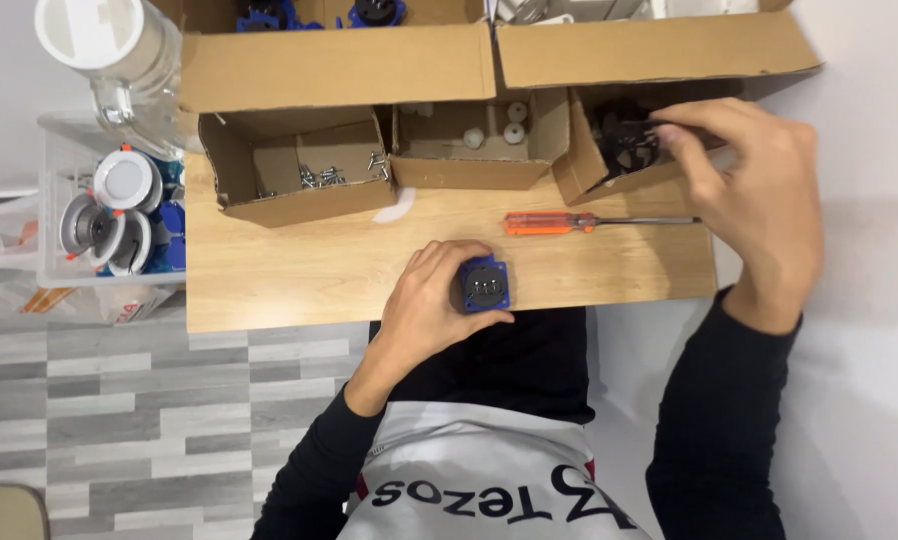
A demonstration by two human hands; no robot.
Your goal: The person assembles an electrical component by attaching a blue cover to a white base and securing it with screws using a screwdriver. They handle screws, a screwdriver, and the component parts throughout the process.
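My left hand [427,305] grips a blue square socket part [485,286] with a black round face, resting it on the near edge of the wooden table [289,270]. My right hand [759,185] reaches into the right-hand small cardboard box [581,170] and pinches a black plastic part [631,143] at its opening. An orange-handled screwdriver [551,222] lies on the table between the two hands, its shaft pointing right.
Small cardboard boxes line the back: one with screws [331,172], one with white round caps [499,125]. Larger boxes [339,65] stand behind. A clear bin [59,160] with white and blue parts sits at left, below a plastic jar [119,50]. A white sliver [397,208] lies on the table.
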